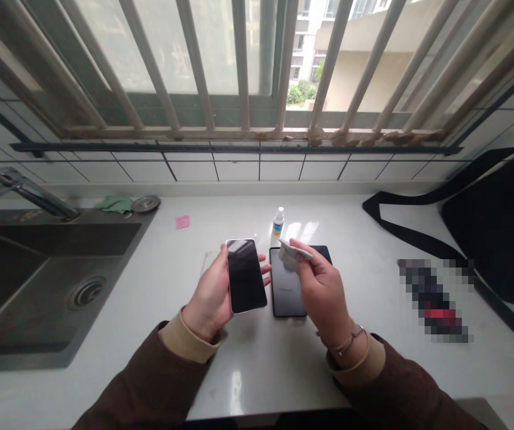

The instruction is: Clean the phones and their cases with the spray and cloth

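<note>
A smartphone [247,277] with a dark screen and a light rim rests in my left hand [212,292], its fingers wrapped round from behind and their tips showing past the right edge. My right hand [326,289] pinches a folded whitish cloth [293,253] between thumb and fingers, just right of the phone and apart from it. Beneath my right hand a dark grey tablet [286,292] lies on the white counter, partly hidden. A small white bottle [278,222] with a blue and orange label stands behind the tablet. Something clear [210,258] lies partly hidden behind my left hand.
At the left is a steel sink [60,286] with a faucet [37,200], a green cloth [116,203] and a round metal lid [146,203]. A pink note [182,222] lies on the counter [158,298]. A black bag [499,227] with straps and a pixelated item [434,301] are at the right.
</note>
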A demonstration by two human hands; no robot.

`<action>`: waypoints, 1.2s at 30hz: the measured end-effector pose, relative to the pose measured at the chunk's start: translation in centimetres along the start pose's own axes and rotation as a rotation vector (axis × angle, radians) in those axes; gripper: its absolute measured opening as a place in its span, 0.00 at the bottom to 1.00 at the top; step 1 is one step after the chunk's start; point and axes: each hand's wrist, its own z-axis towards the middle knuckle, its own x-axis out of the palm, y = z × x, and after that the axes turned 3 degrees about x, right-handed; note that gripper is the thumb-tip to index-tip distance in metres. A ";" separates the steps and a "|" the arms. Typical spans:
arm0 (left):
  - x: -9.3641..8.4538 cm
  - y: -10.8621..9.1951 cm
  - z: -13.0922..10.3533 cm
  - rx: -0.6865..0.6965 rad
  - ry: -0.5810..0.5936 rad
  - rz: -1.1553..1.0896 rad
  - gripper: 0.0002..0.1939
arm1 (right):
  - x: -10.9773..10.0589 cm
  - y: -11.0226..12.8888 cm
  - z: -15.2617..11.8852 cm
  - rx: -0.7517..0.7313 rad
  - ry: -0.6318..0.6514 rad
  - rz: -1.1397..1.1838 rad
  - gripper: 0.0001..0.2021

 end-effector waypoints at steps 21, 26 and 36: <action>-1.8 -3.9 0.1 0.012 -0.001 0.183 0.32 | 0.4 0.7 -0.8 -0.430 0.395 -0.316 0.26; -3.6 -5.9 0.5 0.030 -0.146 0.342 0.31 | 0.4 0.5 -0.8 -0.423 0.386 -0.331 0.25; -7.1 -7.1 1.3 0.269 -0.284 1.000 0.15 | 0.4 0.5 -0.9 -0.390 0.394 -0.342 0.24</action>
